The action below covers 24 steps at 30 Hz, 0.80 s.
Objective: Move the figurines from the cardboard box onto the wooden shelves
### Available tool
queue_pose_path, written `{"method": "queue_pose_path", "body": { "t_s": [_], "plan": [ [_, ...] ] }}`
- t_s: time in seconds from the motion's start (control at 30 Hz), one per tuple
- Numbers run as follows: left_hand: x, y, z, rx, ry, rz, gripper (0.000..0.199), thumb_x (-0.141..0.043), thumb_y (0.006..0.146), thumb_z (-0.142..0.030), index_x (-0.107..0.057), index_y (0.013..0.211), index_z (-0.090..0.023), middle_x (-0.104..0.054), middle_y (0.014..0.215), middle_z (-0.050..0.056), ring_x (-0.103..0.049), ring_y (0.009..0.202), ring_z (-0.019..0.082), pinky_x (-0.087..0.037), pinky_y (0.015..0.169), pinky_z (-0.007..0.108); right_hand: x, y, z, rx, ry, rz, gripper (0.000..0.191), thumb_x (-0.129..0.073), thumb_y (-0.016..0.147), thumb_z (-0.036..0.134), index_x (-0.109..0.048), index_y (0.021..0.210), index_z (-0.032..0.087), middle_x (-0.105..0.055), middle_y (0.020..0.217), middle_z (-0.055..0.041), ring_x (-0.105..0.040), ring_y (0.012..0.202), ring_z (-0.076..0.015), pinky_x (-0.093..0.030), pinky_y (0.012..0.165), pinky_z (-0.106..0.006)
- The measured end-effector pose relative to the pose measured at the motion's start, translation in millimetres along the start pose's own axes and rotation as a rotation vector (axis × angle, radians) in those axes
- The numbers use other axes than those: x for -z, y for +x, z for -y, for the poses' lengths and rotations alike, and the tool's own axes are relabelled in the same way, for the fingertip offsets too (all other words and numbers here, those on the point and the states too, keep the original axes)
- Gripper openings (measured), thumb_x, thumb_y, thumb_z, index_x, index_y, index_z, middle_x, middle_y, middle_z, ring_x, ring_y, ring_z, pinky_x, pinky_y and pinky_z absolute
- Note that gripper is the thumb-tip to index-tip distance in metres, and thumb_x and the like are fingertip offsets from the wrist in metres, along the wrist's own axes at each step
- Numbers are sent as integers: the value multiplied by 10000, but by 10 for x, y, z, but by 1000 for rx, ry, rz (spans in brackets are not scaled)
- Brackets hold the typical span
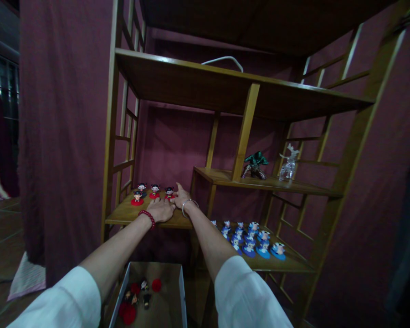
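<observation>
Both of my hands reach onto the lower left shelf [119, 216]. My right hand [182, 198], with a silver bangle at its wrist, is at a small black-haired figurine [170, 192] on a red base. Its index finger points up, while the other fingers seem closed at the figurine's base. Just in front, my left hand [160, 210], wearing a red bead bracelet, lies low over the shelf with its fingers stretched toward my right hand. Left of them stand similar figurines: one [155, 190] beside, one [142, 187] behind, and one [137, 197] nearer the edge.
Below my arms, an open cardboard box [183, 291] holds several loose figurines and red discs. Several blue-based figurines [249, 241] stand on the lower right shelf. Higher up are a dark green figure [256, 165] and a clear one [289, 163]. A wooden post [246, 132] divides the shelves.
</observation>
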State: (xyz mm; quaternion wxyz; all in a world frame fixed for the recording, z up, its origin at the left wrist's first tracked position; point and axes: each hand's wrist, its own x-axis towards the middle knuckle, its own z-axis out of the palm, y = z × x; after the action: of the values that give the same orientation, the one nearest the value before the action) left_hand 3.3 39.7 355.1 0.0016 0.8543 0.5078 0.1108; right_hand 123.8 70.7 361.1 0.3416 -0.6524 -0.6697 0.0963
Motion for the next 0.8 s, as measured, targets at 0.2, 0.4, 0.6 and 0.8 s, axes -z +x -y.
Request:
{"method": "queue_pose_path", "body": {
  "t_s": [0.2, 0.4, 0.6, 0.8],
  "plan": [
    [33, -15, -12, -7, 35, -8, 575, -150, 853, -443, -493, 1168, -106, -506, 1236, 160, -411, 1178, 301, -309, 944, 440, -22, 45, -5, -6, -37, 9, 800, -655, 656, 134, -265, 1349, 216, -664, 1010, -25, -583, 995, -153, -428, 853, -242],
    [8, 8, 9, -17, 32, -16, 586, -141, 849, -443, -490, 1166, -94, -512, 1223, 170, -419, 1169, 315, -307, 942, 449, -48, 84, -35, -5, -39, 22, 792, -648, 658, 134, -266, 1347, 211, -659, 1025, -26, -586, 991, -155, -433, 846, -245],
    [-5, 40, 20, 22, -15, -28, 573, -193, 832, -468, -497, 1139, -92, -514, 1227, 173, -420, 1177, 300, -301, 957, 433, -86, 104, -55, -18, -31, 15, 751, -624, 674, 128, -283, 1337, 217, -655, 1027, -13, -591, 973, -141, -433, 841, -226],
    [-12, 46, 24, 34, -25, -49, 546, -216, 828, -447, -502, 1128, -92, -521, 1221, 172, -422, 1176, 300, -291, 965, 438, -109, 112, -64, -23, -31, 11, 717, -636, 669, 138, -327, 1308, 237, -652, 1037, -15, -584, 990, -149, -432, 855, -242]
  ]
}}
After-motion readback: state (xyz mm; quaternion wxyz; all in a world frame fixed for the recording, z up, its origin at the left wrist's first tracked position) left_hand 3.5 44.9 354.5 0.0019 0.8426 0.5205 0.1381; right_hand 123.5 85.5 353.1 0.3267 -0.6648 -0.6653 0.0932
